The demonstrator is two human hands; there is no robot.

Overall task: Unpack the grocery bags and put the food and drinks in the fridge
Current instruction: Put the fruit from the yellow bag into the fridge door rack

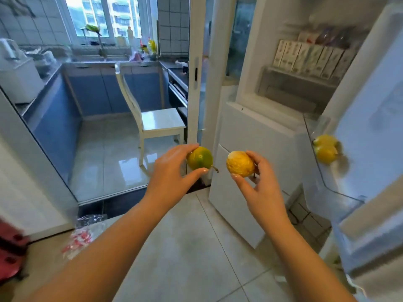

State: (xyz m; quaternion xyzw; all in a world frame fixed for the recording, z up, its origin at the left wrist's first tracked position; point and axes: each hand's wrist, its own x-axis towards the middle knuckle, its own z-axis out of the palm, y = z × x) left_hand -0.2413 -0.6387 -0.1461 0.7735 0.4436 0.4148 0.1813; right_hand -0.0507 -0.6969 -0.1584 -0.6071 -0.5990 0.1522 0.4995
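Pinching a round fruit apiece, the left hand (172, 171) clamps a green-yellow fruit (200, 158) and the right hand (261, 184) a wrinkled yellow fruit (239, 164), both raised before the open fridge (272, 131); they look light, firm and smooth, best cupped around the middle.

Single view, worn on my head, wide-angle, tilted forward and down. My left hand (172, 168) and right hand (261, 188) near, mid-frame; open fridge (272, 131) close, right; kitchen beyond, left.
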